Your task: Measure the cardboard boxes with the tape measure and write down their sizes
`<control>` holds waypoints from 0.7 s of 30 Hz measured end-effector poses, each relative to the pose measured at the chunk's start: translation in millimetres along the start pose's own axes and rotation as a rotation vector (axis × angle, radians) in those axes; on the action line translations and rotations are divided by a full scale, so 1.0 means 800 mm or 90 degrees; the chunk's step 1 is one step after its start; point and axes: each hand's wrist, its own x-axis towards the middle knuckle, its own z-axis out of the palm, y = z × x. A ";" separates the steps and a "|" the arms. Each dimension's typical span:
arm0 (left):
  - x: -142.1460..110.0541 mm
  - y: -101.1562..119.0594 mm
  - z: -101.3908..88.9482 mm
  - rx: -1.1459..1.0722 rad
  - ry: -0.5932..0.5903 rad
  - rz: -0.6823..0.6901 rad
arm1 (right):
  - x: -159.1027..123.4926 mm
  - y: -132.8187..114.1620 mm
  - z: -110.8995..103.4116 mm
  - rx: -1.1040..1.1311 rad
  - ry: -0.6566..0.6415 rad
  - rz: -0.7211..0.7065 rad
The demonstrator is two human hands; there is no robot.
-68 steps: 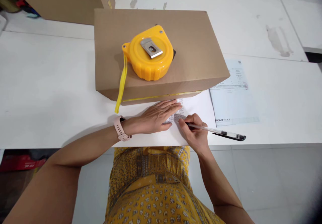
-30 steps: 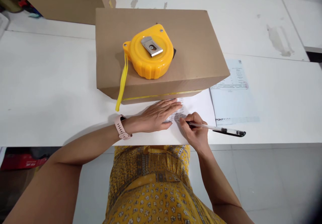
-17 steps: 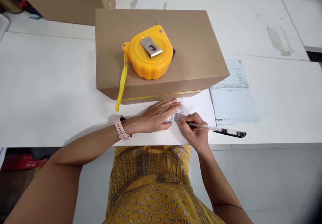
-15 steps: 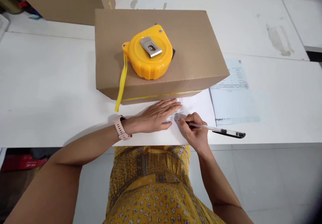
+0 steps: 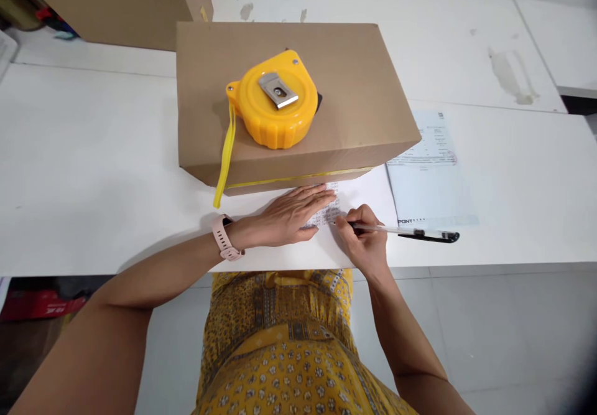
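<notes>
My left hand (image 5: 291, 217) lies flat, palm down, on a white sheet of paper (image 5: 373, 192) covered partly with handwriting. In my right hand (image 5: 361, 237) is a clear pen (image 5: 410, 233) with a black cap on its rear end, its tip at the handwritten lines just right of my left fingers. Part of the writing is hidden under my left hand. Directly beyond the paper stands a brown cardboard box (image 5: 354, 85), covering the sheet's far part. On top of it rests a yellow tape measure (image 5: 280, 101) with a metal clip and a yellow wrist strap (image 5: 224, 160).
A pale blue printed document (image 5: 429, 185) lies right of the box on the white table (image 5: 522, 185). Another large cardboard box (image 5: 107, 4) stands at the back left, beside assorted small items (image 5: 46, 20). The table's front edge runs close to my body.
The pen and my right hand have shifted slightly to the right along the written lines. My left hand stays in place. The view has tilted a little.
</notes>
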 end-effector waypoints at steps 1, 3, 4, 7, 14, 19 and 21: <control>0.000 0.000 0.000 0.000 0.003 0.001 | 0.001 0.000 0.000 -0.002 -0.001 0.001; 0.000 -0.001 0.001 0.001 0.006 0.004 | 0.002 0.001 -0.001 -0.011 -0.004 0.001; 0.001 -0.002 0.002 0.001 0.006 0.004 | 0.002 0.001 -0.001 -0.016 -0.007 0.000; 0.001 -0.002 0.003 0.000 0.007 0.005 | 0.001 0.000 -0.002 -0.030 -0.017 -0.007; 0.000 -0.003 0.003 0.000 0.006 0.002 | 0.002 0.000 -0.002 -0.045 -0.019 -0.020; 0.001 -0.003 0.004 0.003 0.006 0.001 | 0.001 0.000 -0.003 -0.055 -0.028 -0.022; 0.001 -0.002 0.003 0.003 0.003 0.000 | 0.002 0.000 -0.003 -0.053 -0.030 -0.022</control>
